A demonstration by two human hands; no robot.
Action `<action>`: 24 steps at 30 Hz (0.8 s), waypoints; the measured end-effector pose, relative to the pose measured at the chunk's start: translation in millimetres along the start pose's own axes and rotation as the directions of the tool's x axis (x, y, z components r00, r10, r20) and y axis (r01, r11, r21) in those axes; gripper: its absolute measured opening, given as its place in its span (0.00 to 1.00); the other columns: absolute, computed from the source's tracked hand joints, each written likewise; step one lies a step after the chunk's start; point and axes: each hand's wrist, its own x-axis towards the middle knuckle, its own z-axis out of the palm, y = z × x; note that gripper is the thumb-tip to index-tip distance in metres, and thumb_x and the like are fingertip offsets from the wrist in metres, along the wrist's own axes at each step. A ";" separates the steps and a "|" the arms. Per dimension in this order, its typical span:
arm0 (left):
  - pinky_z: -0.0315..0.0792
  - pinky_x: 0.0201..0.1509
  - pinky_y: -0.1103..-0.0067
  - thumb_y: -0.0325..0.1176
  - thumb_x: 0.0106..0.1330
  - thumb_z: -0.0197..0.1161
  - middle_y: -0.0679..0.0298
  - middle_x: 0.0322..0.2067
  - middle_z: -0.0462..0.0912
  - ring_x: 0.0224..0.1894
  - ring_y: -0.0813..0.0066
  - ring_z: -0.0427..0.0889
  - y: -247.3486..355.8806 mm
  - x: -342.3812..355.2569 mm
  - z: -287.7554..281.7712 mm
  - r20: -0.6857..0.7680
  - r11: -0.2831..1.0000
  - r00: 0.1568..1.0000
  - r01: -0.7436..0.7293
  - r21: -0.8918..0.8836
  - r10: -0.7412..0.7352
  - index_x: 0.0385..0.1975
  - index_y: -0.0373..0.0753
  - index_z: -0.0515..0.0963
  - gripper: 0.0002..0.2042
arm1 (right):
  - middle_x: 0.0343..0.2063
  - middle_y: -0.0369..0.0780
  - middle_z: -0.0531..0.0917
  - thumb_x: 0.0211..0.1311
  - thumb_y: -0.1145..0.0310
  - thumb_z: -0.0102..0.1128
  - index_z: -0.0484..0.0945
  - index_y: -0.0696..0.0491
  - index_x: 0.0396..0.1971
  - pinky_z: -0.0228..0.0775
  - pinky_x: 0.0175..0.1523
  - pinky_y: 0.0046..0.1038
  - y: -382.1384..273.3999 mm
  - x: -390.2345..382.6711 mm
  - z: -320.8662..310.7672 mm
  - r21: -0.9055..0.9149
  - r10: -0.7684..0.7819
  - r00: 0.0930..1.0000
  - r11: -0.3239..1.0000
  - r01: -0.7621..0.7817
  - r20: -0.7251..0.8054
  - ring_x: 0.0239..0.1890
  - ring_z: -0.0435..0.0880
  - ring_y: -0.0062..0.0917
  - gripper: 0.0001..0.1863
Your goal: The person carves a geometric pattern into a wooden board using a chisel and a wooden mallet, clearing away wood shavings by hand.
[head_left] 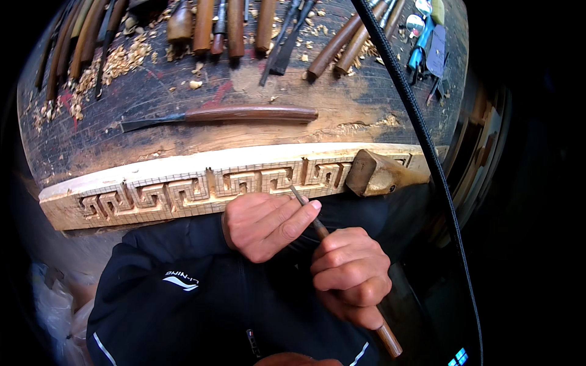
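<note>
My right hand (351,274) is wrapped round the wooden handle (387,341) of a narrow chisel. My left hand (268,226) holds the same chisel's slim metal blade (298,196) with its fingertips; the tip points up at the carved board (143,174). This long pale board runs along the bench's near edge, with a pencil grid and cut square meander motifs. A wooden mallet head (375,174) lies at the board's right part. Beyond the board a long wooden-handled chisel (250,113) lies flat on the bench.
Rows of chisels and gouges (201,27) with scattered shavings cover the back of the dark, scarred bench (152,143); small blue and silver items (424,49) sit at back right. A black braided cord (421,125) crosses the right side of the view. Plastic bags (55,305) are at lower left.
</note>
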 end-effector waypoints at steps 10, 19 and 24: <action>0.80 0.30 0.77 0.24 0.63 0.72 0.56 0.36 0.90 0.34 0.69 0.92 2.0 4.0 -2.6 0.075 0.999 0.997 0.034 0.037 -0.036 0.61 0.24 0.85 0.25 | 0.17 0.49 0.80 0.93 0.44 0.52 0.60 0.52 0.15 0.53 0.16 0.29 7.9 -0.8 -7.8 0.054 0.010 0.998 0.998 -0.013 0.057 0.11 0.71 0.28 0.40; 0.80 0.29 0.78 0.25 0.62 0.73 0.55 0.35 0.90 0.34 0.70 0.92 2.5 -0.3 -0.5 0.027 0.998 0.998 0.048 0.047 -0.050 0.60 0.24 0.86 0.24 | 0.16 0.48 0.79 0.93 0.44 0.50 0.59 0.51 0.15 0.52 0.16 0.28 8.6 3.3 -1.0 0.003 0.016 0.999 1.000 -0.016 0.042 0.09 0.69 0.26 0.40; 0.79 0.29 0.78 0.25 0.62 0.73 0.55 0.35 0.90 0.33 0.70 0.92 1.5 -1.1 4.8 -0.029 0.999 0.999 0.042 0.027 -0.041 0.58 0.23 0.86 0.24 | 0.15 0.47 0.79 0.94 0.44 0.49 0.59 0.52 0.16 0.52 0.15 0.27 5.6 5.6 1.1 -0.032 0.048 0.998 0.998 -0.047 0.030 0.09 0.69 0.26 0.40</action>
